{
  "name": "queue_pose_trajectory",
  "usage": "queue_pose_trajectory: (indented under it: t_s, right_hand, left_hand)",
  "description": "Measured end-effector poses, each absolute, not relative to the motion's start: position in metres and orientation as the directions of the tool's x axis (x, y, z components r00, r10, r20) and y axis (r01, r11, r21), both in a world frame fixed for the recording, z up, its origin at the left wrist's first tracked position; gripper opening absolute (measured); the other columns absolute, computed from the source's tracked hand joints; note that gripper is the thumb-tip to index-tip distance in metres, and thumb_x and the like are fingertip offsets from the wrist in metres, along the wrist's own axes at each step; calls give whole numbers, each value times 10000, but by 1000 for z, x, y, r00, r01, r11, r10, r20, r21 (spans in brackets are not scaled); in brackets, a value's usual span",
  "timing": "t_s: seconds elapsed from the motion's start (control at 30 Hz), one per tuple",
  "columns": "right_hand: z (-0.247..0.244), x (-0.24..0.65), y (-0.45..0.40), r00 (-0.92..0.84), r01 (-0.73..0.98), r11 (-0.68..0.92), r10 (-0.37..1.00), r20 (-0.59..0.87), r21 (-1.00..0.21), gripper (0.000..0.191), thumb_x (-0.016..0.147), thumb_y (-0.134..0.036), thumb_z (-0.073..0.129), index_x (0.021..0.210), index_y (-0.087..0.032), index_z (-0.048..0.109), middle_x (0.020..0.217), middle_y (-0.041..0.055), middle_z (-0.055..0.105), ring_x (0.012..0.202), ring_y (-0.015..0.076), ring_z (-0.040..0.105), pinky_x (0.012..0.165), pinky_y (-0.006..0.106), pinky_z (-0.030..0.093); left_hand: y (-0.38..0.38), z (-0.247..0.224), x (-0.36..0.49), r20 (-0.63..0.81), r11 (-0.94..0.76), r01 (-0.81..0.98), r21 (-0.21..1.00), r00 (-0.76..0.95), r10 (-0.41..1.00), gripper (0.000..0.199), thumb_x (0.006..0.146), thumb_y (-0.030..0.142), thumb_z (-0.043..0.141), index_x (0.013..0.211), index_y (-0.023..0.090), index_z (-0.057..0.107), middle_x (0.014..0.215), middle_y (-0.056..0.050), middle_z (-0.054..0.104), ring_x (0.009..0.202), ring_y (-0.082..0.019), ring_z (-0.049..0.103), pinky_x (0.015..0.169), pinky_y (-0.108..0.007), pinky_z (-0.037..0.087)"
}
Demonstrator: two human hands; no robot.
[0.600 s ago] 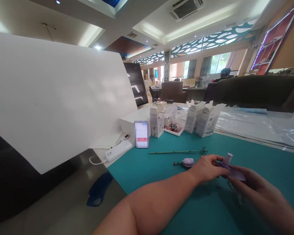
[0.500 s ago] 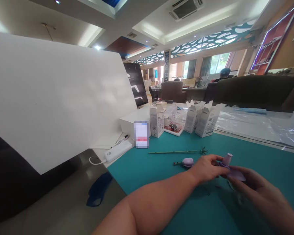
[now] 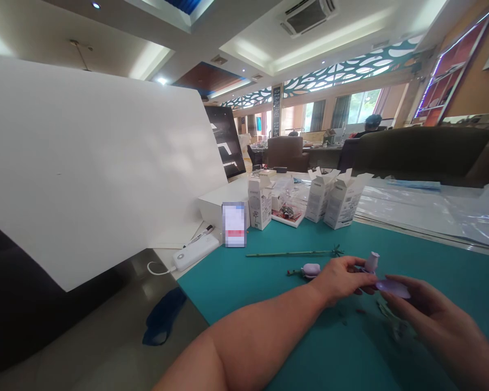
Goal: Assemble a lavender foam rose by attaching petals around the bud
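My left hand (image 3: 343,281) is closed on a pale purple flower centre (image 3: 372,262), which stands upright with a flared tip above the fingers. Just to its right, my right hand (image 3: 430,309) pinches a light purple curved petal (image 3: 394,289). The petal's left end is close to the left fingertips; whether it touches the flower centre I cannot tell. A purple flower bud (image 3: 311,270) on a short green stalk lies beside my left wrist. Behind it a long green stem (image 3: 291,253) lies across the mat. Green leaf pieces (image 3: 393,321) lie below my right hand, partly hidden.
The work surface is a teal mat (image 3: 244,288). Along its far edge stand a phone (image 3: 234,225) and open white boxes (image 3: 342,203), with a tray of small parts (image 3: 288,214) between them. A white power bank (image 3: 195,252) sits at the left, by a large white board (image 3: 106,163).
The petal has come away a little from the flower centre and turned flatter in my right hand. My left hand has shifted the flower centre slightly left.
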State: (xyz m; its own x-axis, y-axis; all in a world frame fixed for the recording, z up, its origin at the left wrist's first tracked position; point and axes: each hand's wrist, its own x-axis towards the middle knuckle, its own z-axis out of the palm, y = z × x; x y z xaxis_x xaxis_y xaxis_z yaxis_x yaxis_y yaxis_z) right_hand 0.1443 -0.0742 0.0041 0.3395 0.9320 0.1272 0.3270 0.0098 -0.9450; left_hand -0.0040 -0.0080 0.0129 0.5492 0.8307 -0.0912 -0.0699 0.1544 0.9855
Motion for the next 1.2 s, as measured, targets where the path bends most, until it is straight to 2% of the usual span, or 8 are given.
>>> queue_pose_trajectory:
  t_s: [0.1,0.27,0.4,0.6,0.77,0.9,1.07,1.2]
  right_hand:
    - [19,144,-80,368,357,-58,926,83,-932,478,575,-544,686,915,-209,680,774,66,734,657,265,672,463,294,506]
    - [28,146,-86,411,397,-159,911,20,-904,569,581,-598,680,996,-210,662,824,73,733,689,288,674,459,316,508]
    - [26,147,-87,413,399,-126,909,55,-908,515,594,-554,685,979,-212,664,810,68,732,671,282,673,462,317,504]
    - [27,144,-86,401,375,-84,912,80,-923,467,588,-528,685,938,-219,662,833,74,736,744,290,680,535,321,525]
    - [28,141,-85,388,360,-85,919,66,-929,509,573,-539,677,963,-213,653,865,86,736,754,298,679,489,313,506]
    - [30,141,-86,388,368,-75,918,80,-927,496,585,-541,682,953,-208,657,857,83,736,761,299,677,538,328,522]
    - [33,139,-89,416,393,-139,908,41,-909,566,585,-598,642,986,-198,648,841,81,730,721,291,665,486,322,494]
    - [37,135,-91,428,393,-145,903,41,-908,561,575,-600,630,972,-204,643,843,82,728,750,294,661,512,323,496]
  left_hand:
    - [-8,14,-4,-111,177,-66,982,556,824,432,753,257,675,1158,128,602,758,-16,621,631,-79,552,715,-254,445]
    - [-10,17,-5,-119,181,-54,982,563,818,351,797,240,625,1129,127,609,751,-18,616,633,-79,552,699,-240,431]
    - [-10,15,-4,-120,173,-41,984,569,814,353,792,242,633,1127,134,613,751,-16,618,632,-78,552,698,-240,436]
    - [-10,13,-4,-113,160,-28,987,590,799,390,789,248,642,1161,135,605,775,-24,630,641,-78,555,714,-247,446]
    - [-10,12,-3,-119,170,-35,985,582,805,393,786,263,652,1156,135,609,768,-21,633,632,-78,556,734,-262,449]
    - [-8,10,-2,-114,174,-45,984,592,798,380,789,260,647,1148,138,615,765,-23,638,644,-86,568,744,-272,454]
    - [-6,7,-1,-123,181,-40,983,592,797,371,802,260,629,1156,150,611,806,-33,660,646,-83,579,749,-271,459]
    - [-6,7,0,-147,202,-29,979,586,797,361,809,250,614,1158,159,615,818,-35,670,662,-91,594,762,-276,467]
